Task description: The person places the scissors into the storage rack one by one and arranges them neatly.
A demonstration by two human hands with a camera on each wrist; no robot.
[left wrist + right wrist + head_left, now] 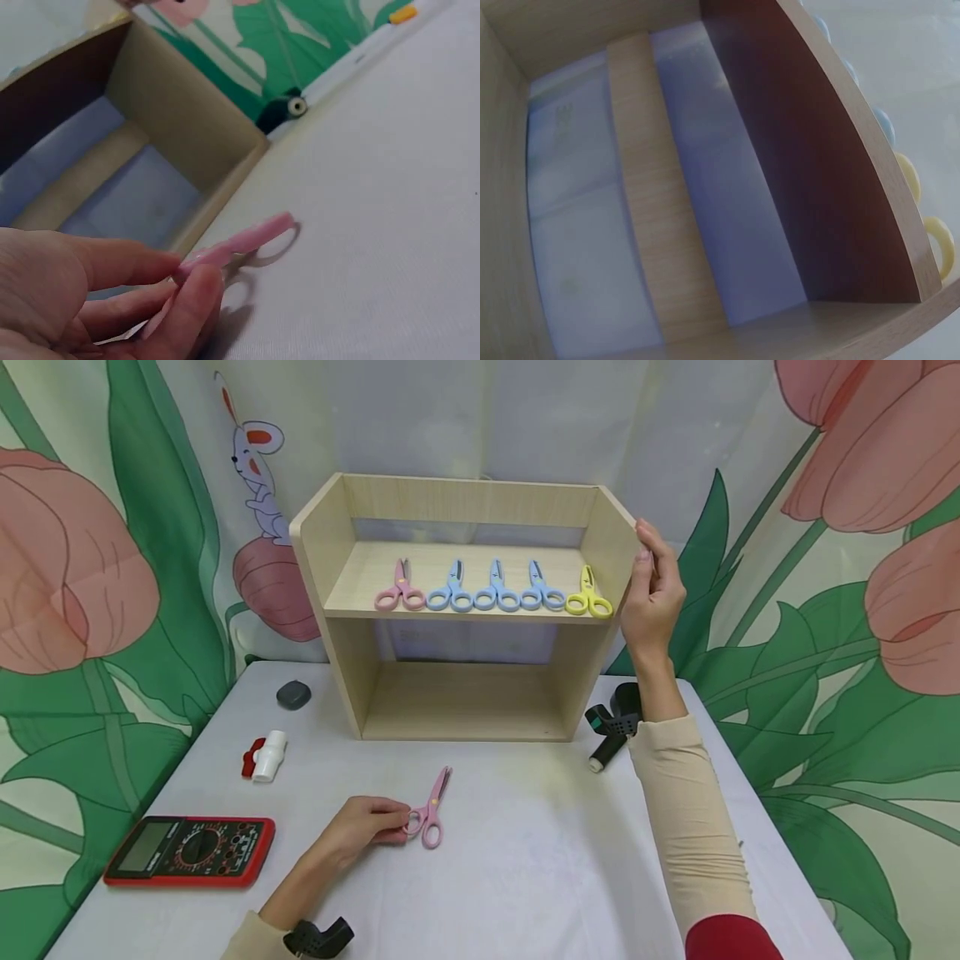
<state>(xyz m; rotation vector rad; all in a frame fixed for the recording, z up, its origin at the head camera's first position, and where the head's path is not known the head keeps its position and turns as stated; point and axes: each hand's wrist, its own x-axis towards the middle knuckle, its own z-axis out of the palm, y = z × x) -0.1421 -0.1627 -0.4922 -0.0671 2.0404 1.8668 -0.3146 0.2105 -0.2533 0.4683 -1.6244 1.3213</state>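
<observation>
In front of the shelf, my left hand [360, 827] pinches a pair of pink scissors [432, 810] by one handle loop, the blades pointing away towards the shelf. The left wrist view shows thumb and fingers on the pink scissors [244, 244], just over the white cloth. My right hand [654, 597] grips the right side panel of a pale wooden shelf [468, 502]. Along the upper board stand another pink pair of scissors [401, 587], several blue scissors [496, 589] and a yellow pair [588, 595], handles to the front. The right hand is hidden in its own wrist view.
A red and black multimeter [191, 852] lies at the left. Behind it are a white and red item [270, 756] and a dark rounded object [293, 695]. A black cylinder with a pale end [606, 753] lies near the shelf's lower right.
</observation>
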